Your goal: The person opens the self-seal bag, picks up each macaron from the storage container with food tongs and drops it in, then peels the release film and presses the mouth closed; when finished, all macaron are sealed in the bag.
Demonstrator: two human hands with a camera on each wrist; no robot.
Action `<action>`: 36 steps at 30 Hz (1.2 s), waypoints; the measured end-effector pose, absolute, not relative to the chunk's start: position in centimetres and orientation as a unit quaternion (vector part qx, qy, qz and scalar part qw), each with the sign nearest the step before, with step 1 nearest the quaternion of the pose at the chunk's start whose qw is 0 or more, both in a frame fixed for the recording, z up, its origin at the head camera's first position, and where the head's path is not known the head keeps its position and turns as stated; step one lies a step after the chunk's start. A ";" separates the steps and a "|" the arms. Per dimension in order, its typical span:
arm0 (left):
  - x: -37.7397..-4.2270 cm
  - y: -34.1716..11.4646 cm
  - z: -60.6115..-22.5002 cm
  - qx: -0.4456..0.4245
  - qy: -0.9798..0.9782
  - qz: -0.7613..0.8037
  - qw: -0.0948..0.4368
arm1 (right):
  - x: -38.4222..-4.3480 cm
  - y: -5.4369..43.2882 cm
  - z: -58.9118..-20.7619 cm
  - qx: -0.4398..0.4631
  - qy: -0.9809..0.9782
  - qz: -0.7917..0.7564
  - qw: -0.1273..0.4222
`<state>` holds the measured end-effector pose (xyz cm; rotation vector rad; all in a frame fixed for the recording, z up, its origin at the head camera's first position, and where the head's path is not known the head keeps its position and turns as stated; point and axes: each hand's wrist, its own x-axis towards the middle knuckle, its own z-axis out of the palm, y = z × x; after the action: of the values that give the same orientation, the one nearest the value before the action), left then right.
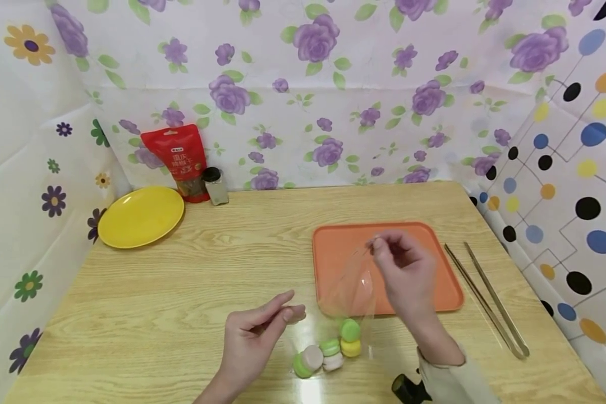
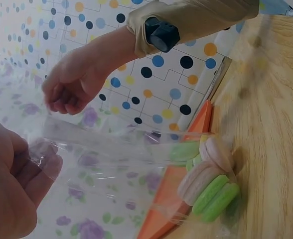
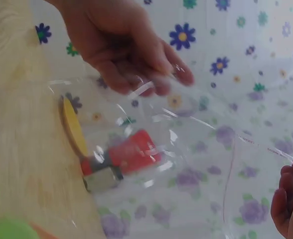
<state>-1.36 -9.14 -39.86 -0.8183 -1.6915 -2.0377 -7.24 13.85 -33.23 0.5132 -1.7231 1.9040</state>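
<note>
A clear plastic bag (image 1: 352, 283) is held up over the table, its bottom low near the front. Several macarons lie at the bottom of it, among them a green one (image 1: 350, 330), a yellow one (image 1: 350, 348) and a pale greyish one (image 1: 312, 357). My right hand (image 1: 409, 275) pinches the bag's upper edge between thumb and fingers, above the tray. On the other side, my left hand (image 1: 255, 339) pinches the opposite edge, left of the macarons. In the right wrist view the film (image 3: 151, 114) stretches between both hands.
An orange tray (image 1: 328, 241) lies behind the bag. Metal tongs (image 1: 490, 303) rest to its right. At the back left are a yellow plate (image 1: 141, 217), a red pouch (image 1: 182, 160) and a small black-capped jar (image 1: 215, 187). Patterned cloth walls (image 1: 283, 129) surround the table.
</note>
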 end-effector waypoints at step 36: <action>-2.0 -10.0 -40.9 -0.291 -0.558 -0.755 0.186 | -12.9 37.8 -42.7 -0.093 -0.908 0.395 0.102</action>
<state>-1.96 -10.02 -40.95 -0.8209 -1.5705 -2.1251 -12.88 37.75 -42.71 -0.2733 -2.6817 1.1675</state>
